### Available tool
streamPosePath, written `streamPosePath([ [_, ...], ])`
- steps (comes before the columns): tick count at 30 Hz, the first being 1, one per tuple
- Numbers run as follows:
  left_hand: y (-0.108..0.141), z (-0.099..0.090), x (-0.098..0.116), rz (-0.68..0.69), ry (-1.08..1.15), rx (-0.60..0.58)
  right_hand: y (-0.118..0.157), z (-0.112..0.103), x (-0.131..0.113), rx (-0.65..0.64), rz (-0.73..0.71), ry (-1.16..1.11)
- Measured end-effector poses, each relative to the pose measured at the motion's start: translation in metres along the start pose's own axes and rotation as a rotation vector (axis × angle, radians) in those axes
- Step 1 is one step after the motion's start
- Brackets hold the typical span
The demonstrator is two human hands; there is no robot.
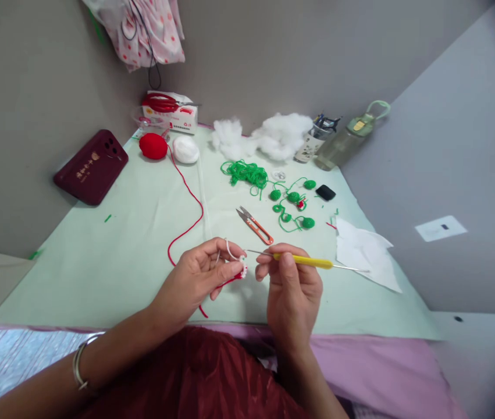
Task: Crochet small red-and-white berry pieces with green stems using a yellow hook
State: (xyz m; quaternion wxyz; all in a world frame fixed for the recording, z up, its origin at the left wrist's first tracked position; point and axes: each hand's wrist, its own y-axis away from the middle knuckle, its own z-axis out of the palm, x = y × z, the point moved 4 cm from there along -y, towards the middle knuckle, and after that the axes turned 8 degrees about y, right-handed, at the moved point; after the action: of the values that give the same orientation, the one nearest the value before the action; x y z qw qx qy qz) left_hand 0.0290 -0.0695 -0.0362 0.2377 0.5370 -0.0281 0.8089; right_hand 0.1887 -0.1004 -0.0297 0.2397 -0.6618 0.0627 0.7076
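My left hand (206, 270) pinches a small red and white crocheted piece (242, 267) between thumb and fingers, with white yarn looped over the index finger. In my right hand (293, 285) is a crochet hook with a yellow handle (308, 261); its thin metal tip points left, close to the crocheted piece but apart from it. Red yarn (199, 215) curves over the table from the red ball (153, 146) and passes behind my left hand. Beside the red ball sits a white ball of yarn (185, 149).
Orange thread snips (256, 226) lie just beyond my hands. Farther back are green yarn (245, 174), small green balls (293, 197), white stuffing (282, 135), a pen cup (310, 145) and a bottle (345, 142). A maroon phone (92, 167) leans at left; white paper (364, 253) lies right.
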Motion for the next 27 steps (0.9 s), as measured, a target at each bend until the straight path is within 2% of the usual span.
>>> streamPosePath([
  [21, -0.001, 0.001, 0.001, -0.005, 0.066, -0.014, 0.007, -0.001, -0.006, -0.033, -0.039, 0.026],
  [27, 0.000, 0.002, 0.001, -0.004, 0.077, -0.005, 0.008, -0.006, -0.010, 0.068, -0.153, 0.085],
])
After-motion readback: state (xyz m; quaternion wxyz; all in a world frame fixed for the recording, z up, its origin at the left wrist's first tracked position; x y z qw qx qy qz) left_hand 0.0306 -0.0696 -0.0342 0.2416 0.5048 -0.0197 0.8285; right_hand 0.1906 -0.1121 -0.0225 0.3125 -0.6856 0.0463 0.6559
